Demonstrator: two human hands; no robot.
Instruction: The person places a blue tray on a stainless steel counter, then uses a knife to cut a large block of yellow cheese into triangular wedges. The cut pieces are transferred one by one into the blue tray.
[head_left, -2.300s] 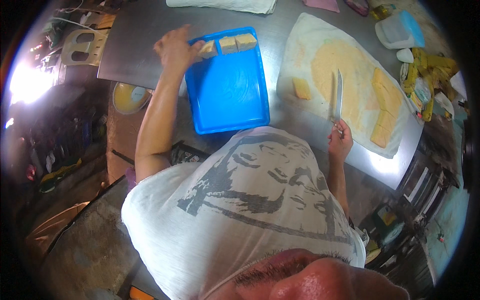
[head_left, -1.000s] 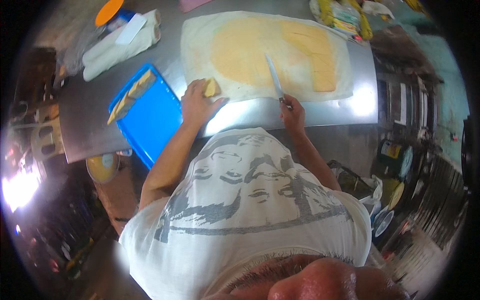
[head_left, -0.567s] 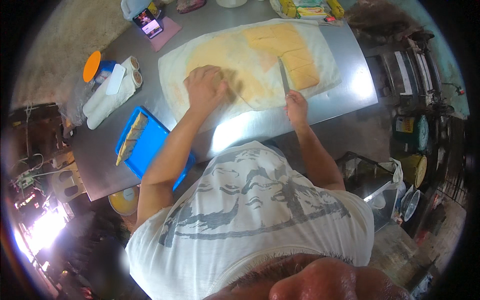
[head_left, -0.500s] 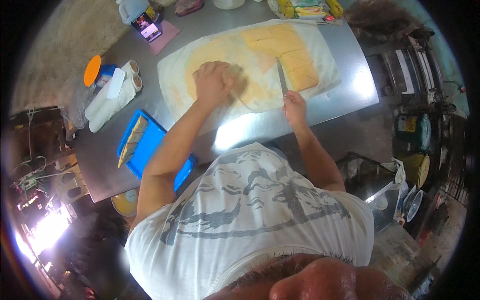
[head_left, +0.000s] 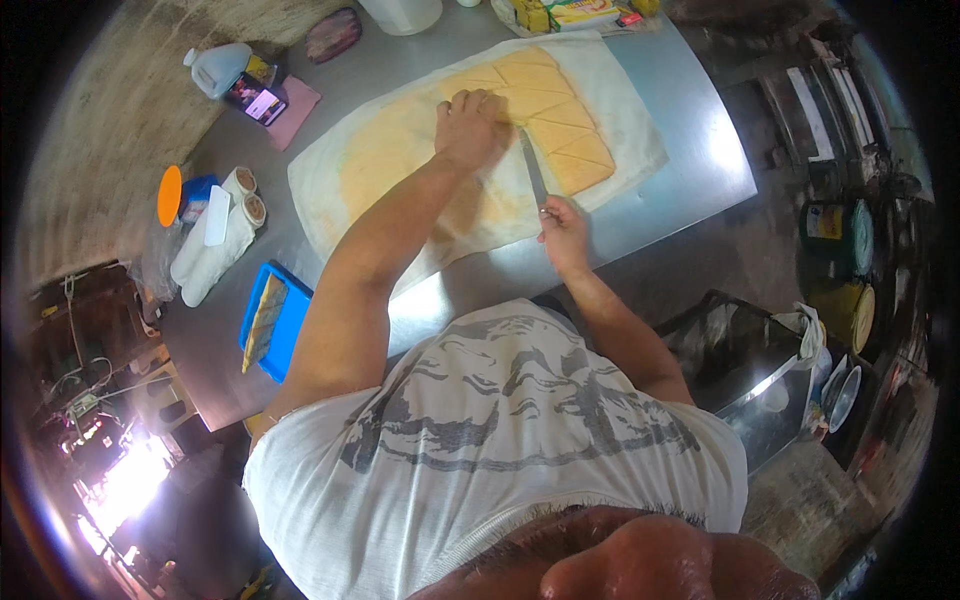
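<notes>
Head view: a long-bladed knife (head_left: 535, 170) is gripped by the right hand (head_left: 565, 235); the left hand (head_left: 472, 130) is placed at the cut yellow sponge cake (head_left: 557, 112) on a white cloth (head_left: 637, 150), whether grasping anything cannot be told.

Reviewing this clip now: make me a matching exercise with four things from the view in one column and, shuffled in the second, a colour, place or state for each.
Things
1. Knife
2. Tray
3. Phone
4. Slab

Descriptions
A. yellow, lying on the white cloth
B. screen lit
C. held in the right hand
D. blue, with a row of pieces along one side

Right pairs: 1-C, 2-D, 3-B, 4-A
</notes>
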